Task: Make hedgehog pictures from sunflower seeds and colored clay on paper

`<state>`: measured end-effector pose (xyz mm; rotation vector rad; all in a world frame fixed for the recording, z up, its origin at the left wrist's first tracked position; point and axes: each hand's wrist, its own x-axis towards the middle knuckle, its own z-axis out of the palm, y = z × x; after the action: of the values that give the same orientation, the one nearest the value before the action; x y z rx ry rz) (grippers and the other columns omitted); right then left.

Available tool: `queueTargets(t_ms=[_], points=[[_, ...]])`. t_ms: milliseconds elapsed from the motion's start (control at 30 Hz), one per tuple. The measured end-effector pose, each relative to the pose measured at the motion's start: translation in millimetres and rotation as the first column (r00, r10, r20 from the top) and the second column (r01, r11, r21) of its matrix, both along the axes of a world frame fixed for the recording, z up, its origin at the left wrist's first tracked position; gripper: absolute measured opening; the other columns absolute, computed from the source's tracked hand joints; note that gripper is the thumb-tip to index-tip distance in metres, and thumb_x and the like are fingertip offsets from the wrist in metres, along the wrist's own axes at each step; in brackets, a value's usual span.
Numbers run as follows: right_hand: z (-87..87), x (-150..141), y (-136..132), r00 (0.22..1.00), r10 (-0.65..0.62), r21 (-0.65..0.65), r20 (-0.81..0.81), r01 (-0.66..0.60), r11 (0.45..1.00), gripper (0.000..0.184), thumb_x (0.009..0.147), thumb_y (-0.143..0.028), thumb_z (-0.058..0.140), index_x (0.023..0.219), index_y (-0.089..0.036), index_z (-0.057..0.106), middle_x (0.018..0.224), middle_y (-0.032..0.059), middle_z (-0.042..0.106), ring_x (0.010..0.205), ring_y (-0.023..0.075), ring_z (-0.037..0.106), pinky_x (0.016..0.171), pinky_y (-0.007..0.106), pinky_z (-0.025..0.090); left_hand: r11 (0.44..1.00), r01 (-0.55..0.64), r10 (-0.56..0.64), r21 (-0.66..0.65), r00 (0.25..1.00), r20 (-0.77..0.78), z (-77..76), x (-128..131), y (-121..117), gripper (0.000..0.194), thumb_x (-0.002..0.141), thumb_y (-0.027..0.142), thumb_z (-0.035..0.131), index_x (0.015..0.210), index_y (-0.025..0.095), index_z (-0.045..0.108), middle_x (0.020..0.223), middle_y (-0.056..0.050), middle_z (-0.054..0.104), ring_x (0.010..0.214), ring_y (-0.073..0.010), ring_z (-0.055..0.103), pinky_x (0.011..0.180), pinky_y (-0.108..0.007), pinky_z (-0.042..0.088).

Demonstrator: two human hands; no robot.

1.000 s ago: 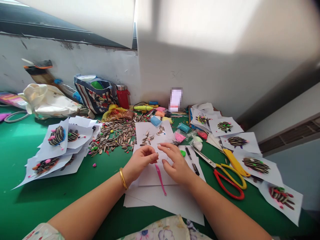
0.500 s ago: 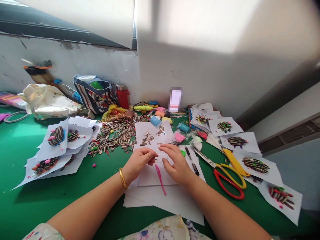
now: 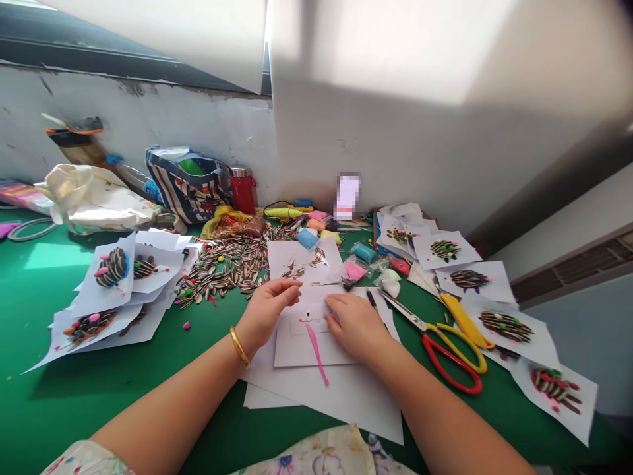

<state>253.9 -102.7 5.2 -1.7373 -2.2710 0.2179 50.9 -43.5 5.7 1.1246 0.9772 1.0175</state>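
My left hand (image 3: pixel 268 307), with a gold bangle on the wrist, hovers over the top left corner of a white sheet (image 3: pixel 299 346). Its thumb and fingertips are pinched together, and I cannot make out anything between them. It is close to a sheet with a few sunflower seeds (image 3: pixel 297 262) on it. My right hand (image 3: pixel 354 321) lies on the white sheet with its fingers pointing left and pressed flat on the paper. Between the hands the sheet shows small dark and pink marks (image 3: pixel 306 315). A thin pink stick (image 3: pixel 316 347) lies on the sheet just below them.
A heap of sunflower seeds (image 3: pixel 225 267) lies behind my left hand. Red and yellow scissors (image 3: pixel 448 346) lie to the right. Sheets with finished seed pictures (image 3: pixel 113 270) lie on the left, and more finished sheets (image 3: pixel 504 326) on the right. Clay bags (image 3: pixel 363 252), a striped bag (image 3: pixel 188 185) and a red flask (image 3: pixel 243 190) stand at the wall.
My left hand has drawn away from my right hand, up and left towards the seeds. My right hand slid slightly down and right, uncovering the small marks on the sheet.
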Motion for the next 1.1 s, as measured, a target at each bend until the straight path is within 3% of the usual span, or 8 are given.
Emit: queueTargets(t_ms=[167,367,500,667,767,900,1100], points=[[-9.3,0,1,0.995,0.076,-0.001,-0.061,-0.076,0.997,0.050,0.086,-0.014,0.053,0.136,-0.018,0.054,0.138,0.0104,0.057,0.127,0.0253,0.052,0.108,0.044,0.041,0.999,0.009,-0.007,-0.044,0.998,0.057,-1.6,2,1,0.043,0.068,0.042,0.081,0.101,0.016,0.075,0.092,-0.009,0.072,0.082,-0.0173,0.065,0.079,-0.032,0.053],[-21.7,5,9,0.982,0.141,0.013,-0.122,-0.141,0.990,0.063,0.083,-0.004,0.043,0.143,-0.020,0.046,0.145,0.0112,0.051,0.134,0.0216,0.046,0.113,0.046,0.036,0.997,0.062,-0.062,-0.037,0.998,0.016,-0.3,2,-2,0.031,0.067,0.042,0.081,0.081,0.016,0.071,0.070,-0.002,0.066,0.064,-0.0119,0.059,0.064,-0.026,0.049],[-22.5,8,12,0.983,0.132,0.042,-0.129,-0.128,0.991,0.061,0.083,-0.004,0.043,0.142,-0.018,0.048,0.143,0.0102,0.053,0.133,0.0217,0.047,0.112,0.043,0.038,0.997,0.070,-0.071,-0.008,0.997,-0.040,1.9,2,-2,0.031,0.067,0.045,0.080,0.074,0.016,0.071,0.064,-0.001,0.063,0.061,-0.0117,0.056,0.062,-0.025,0.047],[-23.7,21,17,0.999,0.014,0.095,-0.047,-0.010,0.995,0.053,0.083,-0.006,0.045,0.134,-0.015,0.056,0.135,0.0109,0.060,0.125,0.0246,0.053,0.110,0.045,0.039,0.990,0.099,-0.107,-0.097,0.991,-0.077,-2.4,5,-2,0.038,0.064,0.040,0.082,0.093,0.017,0.076,0.087,-0.008,0.073,0.077,-0.0170,0.065,0.075,-0.031,0.052],[-24.3,26,19,1.000,-0.004,0.085,-0.016,0.006,0.996,0.047,0.084,-0.008,0.047,0.127,-0.018,0.062,0.135,0.0098,0.060,0.125,0.0246,0.053,0.109,0.044,0.038,0.989,0.105,-0.115,-0.105,0.989,-0.094,-6.2,6,-1,0.037,0.065,0.037,0.081,0.095,0.017,0.076,0.088,-0.008,0.073,0.078,-0.0166,0.065,0.077,-0.031,0.052],[-14.2,23,13,0.999,0.009,0.058,0.047,-0.012,0.998,0.038,0.087,-0.012,0.049,0.117,-0.022,0.069,0.130,0.0083,0.063,0.120,0.0249,0.056,0.104,0.042,0.040,0.992,0.105,-0.113,-0.063,0.985,-0.132,-6.7,4,0,0.035,0.069,0.040,0.078,0.095,0.016,0.075,0.086,-0.008,0.073,0.077,-0.0167,0.065,0.073,-0.030,0.052],[12.9,16,-1,0.985,0.111,-0.079,0.134,-0.101,0.992,0.027,0.092,-0.021,0.050,0.096,-0.025,0.077,0.102,0.0069,0.074,0.098,0.0219,0.064,0.089,0.036,0.042,0.995,0.092,-0.083,0.023,0.963,-0.256,-6.4,1,2,0.037,0.075,0.045,0.070,0.096,0.014,0.072,0.084,-0.007,0.071,0.077,-0.0188,0.065,0.066,-0.028,0.049]])
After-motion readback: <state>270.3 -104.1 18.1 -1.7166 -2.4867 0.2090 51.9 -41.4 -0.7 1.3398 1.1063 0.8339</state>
